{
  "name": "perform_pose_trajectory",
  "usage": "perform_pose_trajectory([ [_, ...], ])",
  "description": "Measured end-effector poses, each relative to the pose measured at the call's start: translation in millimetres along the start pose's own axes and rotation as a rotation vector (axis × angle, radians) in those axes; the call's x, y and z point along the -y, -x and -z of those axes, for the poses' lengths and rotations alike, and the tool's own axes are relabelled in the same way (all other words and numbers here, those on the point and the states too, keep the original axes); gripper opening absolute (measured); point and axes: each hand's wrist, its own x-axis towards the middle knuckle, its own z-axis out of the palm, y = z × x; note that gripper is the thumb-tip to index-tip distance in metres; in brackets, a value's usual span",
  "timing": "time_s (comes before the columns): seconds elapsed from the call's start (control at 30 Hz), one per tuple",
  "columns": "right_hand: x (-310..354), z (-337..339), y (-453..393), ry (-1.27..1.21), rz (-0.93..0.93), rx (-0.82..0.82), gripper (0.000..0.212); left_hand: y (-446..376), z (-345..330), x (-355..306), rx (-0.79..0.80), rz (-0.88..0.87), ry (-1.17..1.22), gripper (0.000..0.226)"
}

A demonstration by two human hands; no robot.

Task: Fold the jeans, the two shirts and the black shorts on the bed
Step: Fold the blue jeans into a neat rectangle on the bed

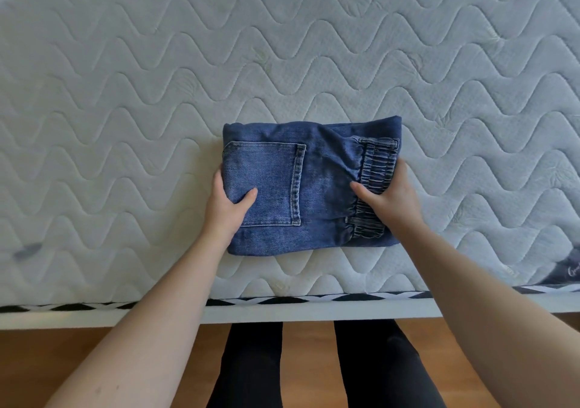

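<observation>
The jeans (pixel 310 184) lie folded into a compact rectangle on the bed (pixel 125 109), between my two hands. My left grip (pixel 229 206) pinches the pocket end, my right grip (pixel 389 197) clasps the elastic waistband. The jeans step looks finished; next I should set them aside and reach beyond my grips for another garment

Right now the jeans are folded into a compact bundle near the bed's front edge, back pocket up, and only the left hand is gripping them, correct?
Not quite. Both hands grip the jeans: the left hand holds the pocket end and the right hand holds the elastic waistband end. The head view shows it. The rest stands: a compact bundle, back pocket up, near the front edge of the bed.
</observation>
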Motion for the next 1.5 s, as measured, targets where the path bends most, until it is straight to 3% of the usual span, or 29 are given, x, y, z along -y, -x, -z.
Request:
perform_pose_trajectory([
  [0.27, 24, 20, 31, -0.133, -0.017, -0.063, 0.058, 26, 34, -33, 0.004, -0.083, 0.094, 0.077],
  [0.8, 178, 118, 221, -0.192, 0.135, -0.262, 0.055, 183, 216, -183, 0.160, -0.401, 0.005, 0.079],
  [0.93, 197, 136, 281, -0.235, 0.133, -0.345, 0.056, 222, 246, -205, 0.137, -0.481, -0.046, 0.075],
  [1.17, 184, 170, 400, -0.282, 0.048, -0.526, 0.056, 288, 246, -227, 0.305, -0.605, -0.039, 0.071],
  [1.5, 74, 205, 548, -0.428, -0.046, -0.725, 0.071, 404, 166, -220, 0.589, -0.721, -0.124, 0.075],
])
